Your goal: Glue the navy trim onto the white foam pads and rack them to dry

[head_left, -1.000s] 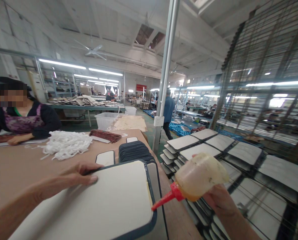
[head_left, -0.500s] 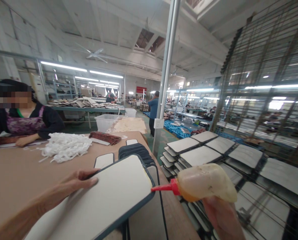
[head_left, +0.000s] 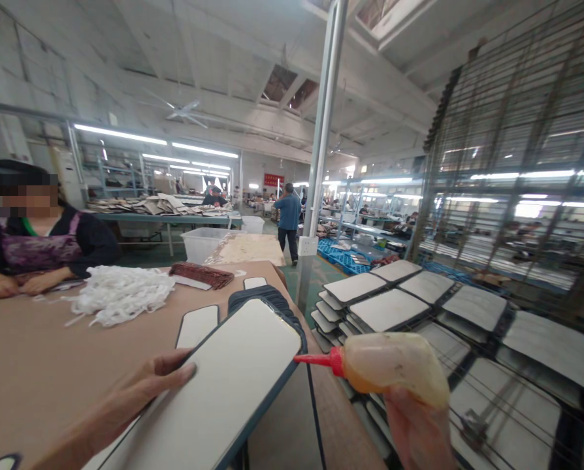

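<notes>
A pale, round-cornered panel with a dark edge [head_left: 218, 385] lies tilted in my left hand [head_left: 159, 382]. The thumb rests on its face and the fingers are mostly hidden beneath it. My right hand [head_left: 417, 424] is wrapped round a translucent squeeze bottle [head_left: 394, 365] of amber liquid, held on its side. The bottle's red nozzle [head_left: 316, 360] points left, its tip at the panel's right edge near the far corner. A thin glossy line runs along that rim. Under and behind the panel is a stack of dark-edged pieces [head_left: 260, 297].
White strips [head_left: 120, 294] are heaped on the brown table [head_left: 32, 359], near a reddish-brown bundle [head_left: 204, 274]. A co-worker [head_left: 42, 241] sits at the left. Wire racks bearing pale panels [head_left: 473, 307] stand close on my right. A metal post [head_left: 321, 130] rises beyond the table.
The panel has turned a little and its far edge has shifted. The nozzle tip stays at the rim, slightly higher in view. A person in blue in the background has walked left.
</notes>
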